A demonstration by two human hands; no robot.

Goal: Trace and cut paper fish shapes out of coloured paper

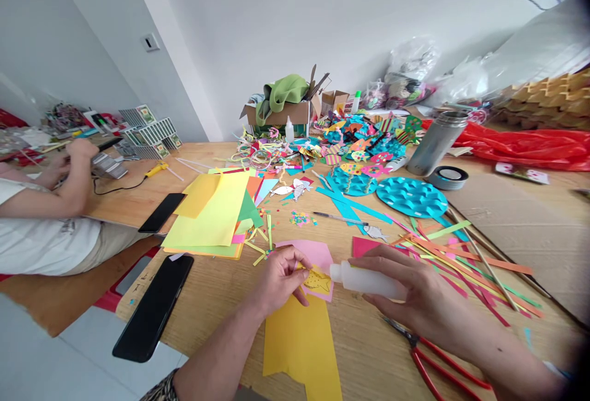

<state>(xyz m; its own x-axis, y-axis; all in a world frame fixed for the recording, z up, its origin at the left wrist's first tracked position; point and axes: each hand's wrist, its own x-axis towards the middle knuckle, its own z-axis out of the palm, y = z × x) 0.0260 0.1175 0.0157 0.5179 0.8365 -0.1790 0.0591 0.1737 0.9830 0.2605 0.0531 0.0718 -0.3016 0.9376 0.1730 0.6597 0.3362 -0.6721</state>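
right hand holds white bottle near yellow fish.

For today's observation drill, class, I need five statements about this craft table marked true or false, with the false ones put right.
1. The right hand holds a white bottle. True.
2. The left hand holds the pen. False: its fingers are on a yellow fish piece; the pen lies farther back on the table.
3. A green cloth lies in a cardboard box. True.
4. The bottle's nozzle points away from the left hand. False: it points towards it.
5. The red-handled tool lies left of the left hand. False: it lies to the right, by the right forearm.
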